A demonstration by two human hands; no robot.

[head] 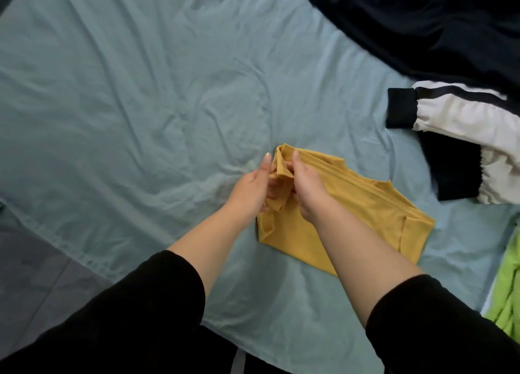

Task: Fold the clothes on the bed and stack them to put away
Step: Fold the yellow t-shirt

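A mustard-yellow garment (363,204) lies partly folded on the pale blue bed sheet (140,106), near the bed's front edge. Its left end is bunched up and lifted off the sheet. My left hand (254,187) grips that bunched end from the left. My right hand (306,185) pinches the same end from the right, thumb up along the fold. Both forearms reach out of black sleeves and cover part of the garment's near edge.
A dark navy garment (422,21) sprawls across the far right. A black-and-white jacket (455,140) lies at the right. Bright green cloth (506,283) shows at the right edge. Grey tiled floor (36,278) lies beyond the bed's left corner.
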